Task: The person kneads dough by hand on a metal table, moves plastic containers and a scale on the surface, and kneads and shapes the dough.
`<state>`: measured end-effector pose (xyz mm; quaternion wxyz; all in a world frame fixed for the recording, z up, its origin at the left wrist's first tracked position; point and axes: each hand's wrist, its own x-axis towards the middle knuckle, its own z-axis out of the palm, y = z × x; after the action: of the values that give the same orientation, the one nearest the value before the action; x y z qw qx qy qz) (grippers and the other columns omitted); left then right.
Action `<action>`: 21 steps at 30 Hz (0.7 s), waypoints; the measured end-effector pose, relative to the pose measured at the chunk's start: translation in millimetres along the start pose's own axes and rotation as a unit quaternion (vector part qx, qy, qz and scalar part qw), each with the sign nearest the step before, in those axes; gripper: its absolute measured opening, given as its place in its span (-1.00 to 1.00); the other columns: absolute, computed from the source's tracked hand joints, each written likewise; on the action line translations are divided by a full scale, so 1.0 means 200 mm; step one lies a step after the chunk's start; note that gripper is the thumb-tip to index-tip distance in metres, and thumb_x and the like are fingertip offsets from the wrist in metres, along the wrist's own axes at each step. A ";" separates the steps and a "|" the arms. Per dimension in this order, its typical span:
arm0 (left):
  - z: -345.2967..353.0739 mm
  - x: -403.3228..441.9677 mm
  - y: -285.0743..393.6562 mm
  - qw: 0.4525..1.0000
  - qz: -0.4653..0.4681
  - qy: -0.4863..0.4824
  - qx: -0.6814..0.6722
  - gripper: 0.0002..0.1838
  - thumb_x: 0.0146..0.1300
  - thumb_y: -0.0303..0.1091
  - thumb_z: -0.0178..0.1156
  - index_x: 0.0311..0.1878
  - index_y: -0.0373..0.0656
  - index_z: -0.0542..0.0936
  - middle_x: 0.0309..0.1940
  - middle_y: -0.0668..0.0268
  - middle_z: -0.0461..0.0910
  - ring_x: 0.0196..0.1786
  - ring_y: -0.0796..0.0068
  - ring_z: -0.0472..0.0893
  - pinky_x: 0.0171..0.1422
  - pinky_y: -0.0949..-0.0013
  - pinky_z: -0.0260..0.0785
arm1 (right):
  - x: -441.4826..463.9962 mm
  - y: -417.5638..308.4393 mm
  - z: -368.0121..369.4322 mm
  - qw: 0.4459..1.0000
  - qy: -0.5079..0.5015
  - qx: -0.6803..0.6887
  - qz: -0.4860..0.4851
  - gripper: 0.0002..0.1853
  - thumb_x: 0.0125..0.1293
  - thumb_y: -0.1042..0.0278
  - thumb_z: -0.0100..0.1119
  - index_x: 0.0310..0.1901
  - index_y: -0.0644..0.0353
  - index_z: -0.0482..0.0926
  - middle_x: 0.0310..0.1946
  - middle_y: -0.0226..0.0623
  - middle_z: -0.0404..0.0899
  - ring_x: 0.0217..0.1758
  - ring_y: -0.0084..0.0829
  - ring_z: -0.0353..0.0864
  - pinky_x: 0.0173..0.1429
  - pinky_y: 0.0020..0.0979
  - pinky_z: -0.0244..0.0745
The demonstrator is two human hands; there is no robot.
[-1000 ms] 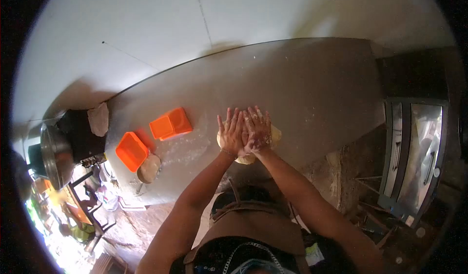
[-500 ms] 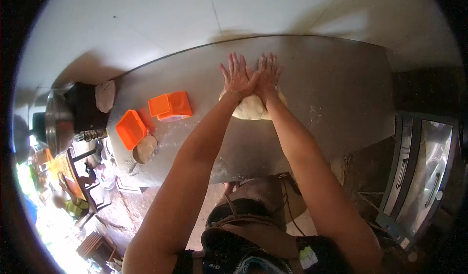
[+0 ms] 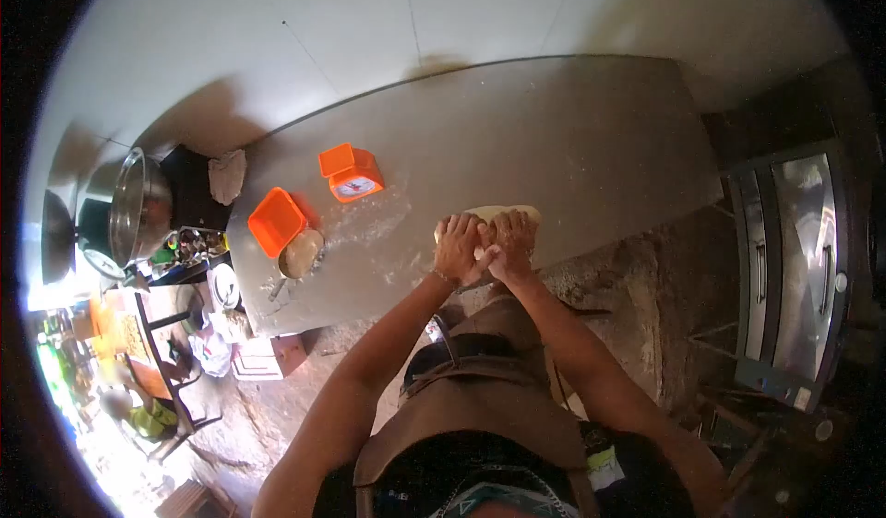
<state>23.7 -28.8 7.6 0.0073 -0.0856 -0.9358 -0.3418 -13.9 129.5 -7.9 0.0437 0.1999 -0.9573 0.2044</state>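
Observation:
A lump of pale dough (image 3: 530,213) lies close to the front edge of the grey worktable (image 3: 554,140). My left hand (image 3: 457,247) is on its left part, fingers curled over the top. Beside it my right hand (image 3: 510,243) grips the right part the same way, the two thumbs nearly touching. Most of the dough is hidden beneath my palms and fingers; only its far rim and right end show.
Left on the table stand an orange kitchen scale (image 3: 355,175), an orange tray (image 3: 277,222) and a round pan (image 3: 302,253) with pale contents. Flour dusts the surface nearby. A glass-doored metal cabinet (image 3: 794,260) stands right. At far left a person (image 3: 148,416) sits.
Both hands have come back toward my body with the dough, from mid-table to the front edge. Their outstretched fingers have curled over it. My view has shifted.

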 end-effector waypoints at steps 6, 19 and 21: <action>0.26 0.05 0.01 0.993 -0.022 0.065 0.091 -0.04 0.39 0.36 -0.09 0.57 -0.31 0.37 0.57 -0.09 0.34 0.66 -0.13 0.22 0.68 -0.34 -0.10 | -0.06 0.10 0.16 0.987 0.158 0.027 0.029 -0.35 0.57 -0.19 -0.06 0.39 0.20 0.53 0.42 0.06 0.45 0.50 0.13 0.40 0.54 0.35 0.12; 0.39 0.78 -0.27 0.996 -0.029 -0.017 0.082 0.04 0.35 0.37 -0.01 0.75 -0.11 0.20 0.79 -0.06 -0.03 0.84 -0.15 -0.19 0.76 -0.47 -0.60 | 0.56 0.54 0.32 0.996 0.057 0.063 0.029 -0.28 0.60 -0.31 -0.17 0.46 0.06 0.57 0.49 -0.12 0.52 0.71 0.06 0.28 0.71 0.40 -0.19; 0.40 0.94 -0.31 0.993 -0.039 -0.023 0.111 0.02 0.37 0.36 -0.01 0.74 -0.10 0.20 0.79 -0.06 -0.04 0.84 -0.15 -0.22 0.76 -0.47 -0.60 | 0.72 0.60 0.34 0.997 0.044 0.055 0.035 -0.30 0.57 -0.26 -0.06 0.50 0.08 0.51 0.55 -0.09 0.43 0.74 0.09 0.18 0.72 0.43 -0.20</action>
<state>-168.0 5.1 -80.0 -0.0185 -0.0555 -0.9704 -0.2342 -193.8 149.3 -90.5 0.0675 0.1591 -0.9482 0.2664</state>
